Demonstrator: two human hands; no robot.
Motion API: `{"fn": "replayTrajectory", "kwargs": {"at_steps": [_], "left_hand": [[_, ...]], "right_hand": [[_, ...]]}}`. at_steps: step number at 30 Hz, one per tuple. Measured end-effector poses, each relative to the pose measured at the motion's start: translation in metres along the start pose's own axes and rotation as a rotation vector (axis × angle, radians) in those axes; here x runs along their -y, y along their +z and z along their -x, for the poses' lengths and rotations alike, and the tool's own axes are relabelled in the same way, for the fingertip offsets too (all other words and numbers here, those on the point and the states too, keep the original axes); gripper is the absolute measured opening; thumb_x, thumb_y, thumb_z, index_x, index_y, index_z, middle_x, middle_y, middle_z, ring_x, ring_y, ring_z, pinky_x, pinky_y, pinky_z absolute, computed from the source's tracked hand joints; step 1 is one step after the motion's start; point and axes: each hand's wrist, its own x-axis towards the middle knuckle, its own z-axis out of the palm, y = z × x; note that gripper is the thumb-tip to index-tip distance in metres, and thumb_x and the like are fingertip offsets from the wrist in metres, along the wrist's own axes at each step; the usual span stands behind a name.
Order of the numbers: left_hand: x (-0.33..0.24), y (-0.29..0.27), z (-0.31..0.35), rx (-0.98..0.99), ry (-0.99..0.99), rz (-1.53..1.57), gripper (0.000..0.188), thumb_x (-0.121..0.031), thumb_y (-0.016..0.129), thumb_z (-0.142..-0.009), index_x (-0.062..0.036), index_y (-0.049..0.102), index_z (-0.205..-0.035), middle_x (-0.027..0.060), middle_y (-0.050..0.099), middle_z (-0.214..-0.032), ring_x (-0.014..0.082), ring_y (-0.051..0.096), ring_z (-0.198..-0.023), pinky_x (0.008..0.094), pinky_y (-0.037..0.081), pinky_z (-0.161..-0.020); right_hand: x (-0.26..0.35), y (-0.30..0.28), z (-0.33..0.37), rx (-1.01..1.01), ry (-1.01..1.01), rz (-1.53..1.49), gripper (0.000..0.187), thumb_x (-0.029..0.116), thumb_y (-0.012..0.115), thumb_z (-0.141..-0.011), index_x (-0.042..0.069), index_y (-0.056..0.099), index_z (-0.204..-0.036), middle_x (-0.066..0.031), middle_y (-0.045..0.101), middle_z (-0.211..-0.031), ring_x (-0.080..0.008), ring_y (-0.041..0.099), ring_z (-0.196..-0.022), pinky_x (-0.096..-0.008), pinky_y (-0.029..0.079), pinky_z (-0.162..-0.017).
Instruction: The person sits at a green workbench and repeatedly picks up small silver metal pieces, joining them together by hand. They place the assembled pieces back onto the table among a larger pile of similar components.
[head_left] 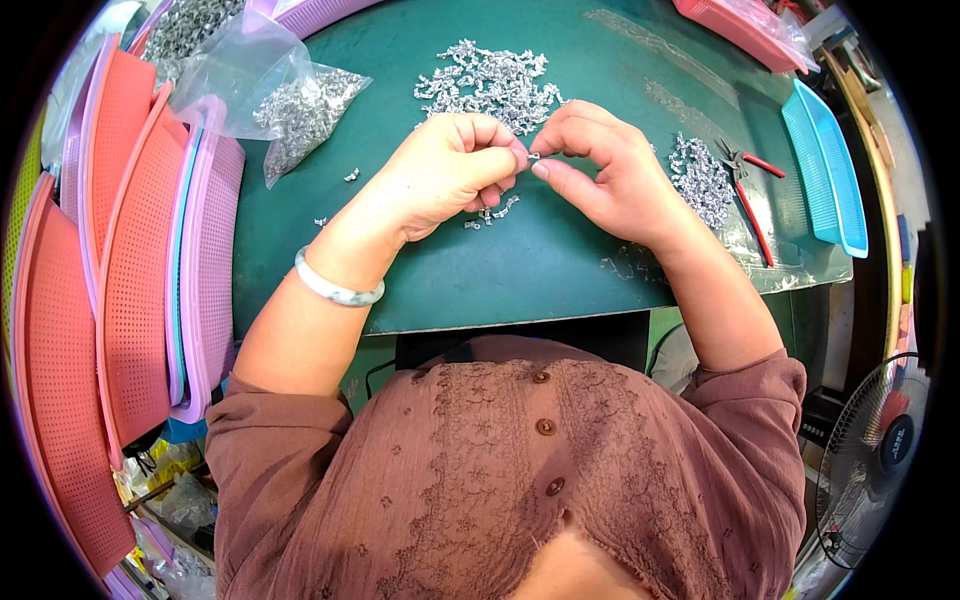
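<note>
Your left hand (460, 165) was pinched at thumb and forefinger on a tiny silver part (534, 156), and your right hand (605, 165) had its thumb and forefinger drawn narrow at the part's other side. Both hands met just above the worktop (560, 280), with the part between their fingertips; its exact shape was too small to make out.

Beyond your fingers lay the large pile (490, 85) of silver pieces, its near edge running close behind your hands. A small cluster (490, 213) lay just below your left hand, which hid some of it. Two strays, one near stray (320, 221) and one far stray (351, 175), lay out to the left of your forearm.

Past your right wrist sat the right pile (702, 180), with the pliers (753, 222) just beside it, handles spread. Your right hand and wrist stood between that pile and the cluster. Farther right, the blue basket (825, 165) lined the worktop's edge, and the pink basket (735, 35) sat at the far right corner.

On your left, the bag (305, 115) of silver pieces slumped onto the worktop, and the coral baskets (135, 270) and purple basket (215, 250) crowded that edge. The fan (870, 450) stood low at your right.
</note>
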Motion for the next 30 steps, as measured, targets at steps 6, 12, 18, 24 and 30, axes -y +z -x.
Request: {"fn": "replayTrajectory", "kwargs": {"at_steps": [6,12,18,24,30], "left_hand": [[0.0005,-0.0001,-0.0006,0.0,0.013,-0.007,0.005,-0.007,0.06,-0.08,-0.0034,0.059,-0.083,-0.0006,0.056,-0.069,0.004,0.048,-0.054,0.0156,0.037,-0.046],[0.0003,0.0008,-0.0003,-0.006,0.035,-0.006,0.01,-0.006,0.063,-0.076,-0.0026,0.058,-0.084,0.0,0.054,-0.067,0.0051,0.048,-0.054,0.0165,0.037,-0.046],[0.0022,0.0002,-0.0007,0.022,0.052,-0.015,0.009,-0.006,0.063,-0.077,-0.0037,0.058,-0.084,-0.0011,0.055,-0.068,0.0041,0.048,-0.055,0.0161,0.036,-0.046],[0.0022,-0.0009,-0.0018,-0.002,0.061,-0.004,0.007,-0.009,0.061,-0.08,-0.0047,0.058,-0.084,-0.0012,0.056,-0.068,0.0039,0.049,-0.055,0.0158,0.037,-0.046],[0.001,-0.0058,-0.003,-0.014,0.057,0.189,0.005,-0.009,0.055,-0.083,-0.0049,0.056,-0.084,0.0026,0.058,-0.074,0.0079,0.054,-0.06,0.0183,0.042,-0.051]], "right_hand": [[-0.0011,0.0007,0.0,-0.013,-0.007,-0.006,0.009,0.006,0.063,-0.072,0.003,0.057,-0.077,-0.0098,0.057,-0.076,-0.0278,0.055,-0.074,-0.0345,0.045,-0.065],[-0.001,0.0001,0.0002,-0.009,-0.004,0.008,0.008,0.004,0.062,-0.071,0.003,0.058,-0.077,-0.0099,0.057,-0.076,-0.0279,0.055,-0.075,-0.0348,0.045,-0.066],[-0.0019,0.0001,0.0007,-0.007,-0.011,0.004,0.01,0.004,0.062,-0.07,0.004,0.058,-0.079,-0.0095,0.057,-0.077,-0.0278,0.056,-0.076,-0.0346,0.045,-0.067],[-0.0002,0.0016,0.0003,-0.007,-0.007,-0.006,0.011,0.003,0.063,-0.069,0.004,0.058,-0.079,-0.0091,0.056,-0.077,-0.0277,0.055,-0.076,-0.0347,0.045,-0.067],[-0.0007,0.0053,0.0033,0.152,0.003,-0.014,0.01,0.005,0.063,-0.069,0.005,0.06,-0.079,-0.0085,0.053,-0.076,-0.0274,0.054,-0.076,-0.0353,0.045,-0.068]]}}
